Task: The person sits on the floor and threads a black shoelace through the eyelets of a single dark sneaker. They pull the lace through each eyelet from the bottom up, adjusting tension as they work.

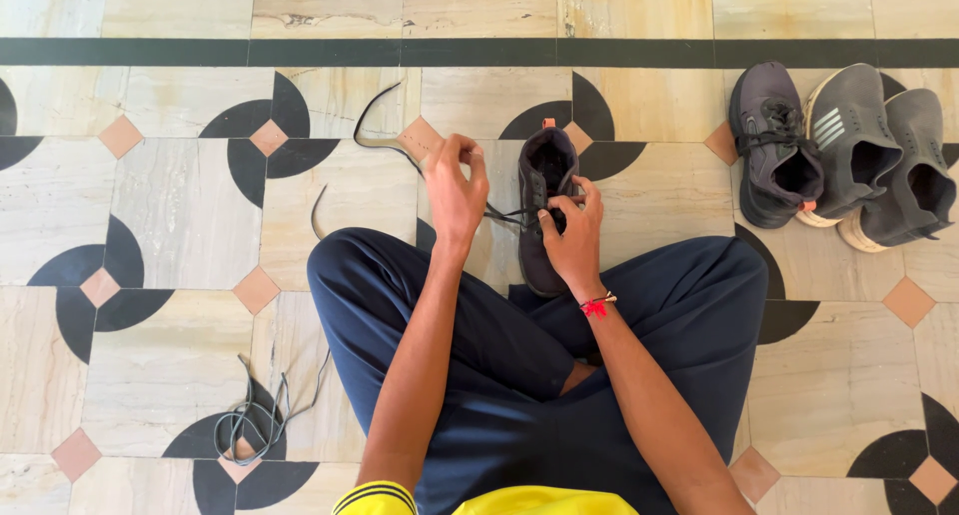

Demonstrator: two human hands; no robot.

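Sitting cross-legged on the floor with the dark shoe at twelve o'clock, right hand pinching at its eyelets to steady it, left hand pinching the lace taut toward ten o'clock.

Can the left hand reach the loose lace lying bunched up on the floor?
Probably yes. The loose lace lies on bare floor beside the left knee, with nothing in the way. But the left hand is busy pulling the lace of the dark shoe.
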